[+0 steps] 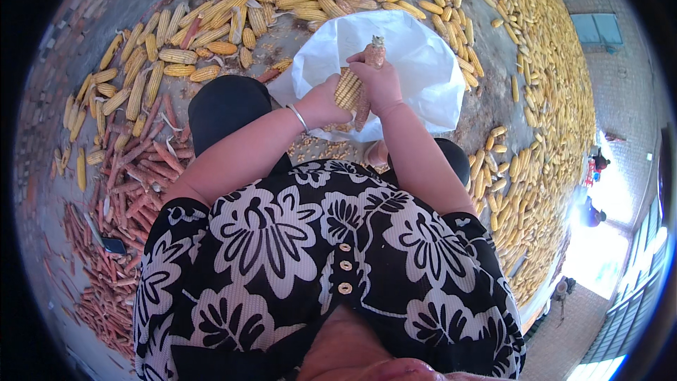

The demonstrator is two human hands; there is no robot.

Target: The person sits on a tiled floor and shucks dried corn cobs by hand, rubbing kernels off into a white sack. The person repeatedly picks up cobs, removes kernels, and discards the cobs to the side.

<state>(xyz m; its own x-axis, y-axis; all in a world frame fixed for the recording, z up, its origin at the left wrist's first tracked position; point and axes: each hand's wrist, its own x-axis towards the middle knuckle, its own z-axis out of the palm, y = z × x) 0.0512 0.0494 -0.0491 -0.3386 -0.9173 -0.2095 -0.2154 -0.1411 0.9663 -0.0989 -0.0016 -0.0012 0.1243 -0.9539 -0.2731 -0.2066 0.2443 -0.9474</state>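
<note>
My left hand, with a metal bangle at its wrist, grips an ear of yellow corn whose kernels face up. Pressed along that ear's right side is a mostly bare corncob, held upright-slanting in my right hand. A second cob-like piece shows below my right fingers; whether it is part of the same cob is hidden. Both hands are over the mouth of a white woven sack between my knees. Some loose kernels show at the sack's near side.
Ears of corn lie heaped ahead and to the left. Stripped reddish cobs pile up at left, with a dark phone-like object on them. A huge spread of corn covers the right. People appear far off near a bright doorway.
</note>
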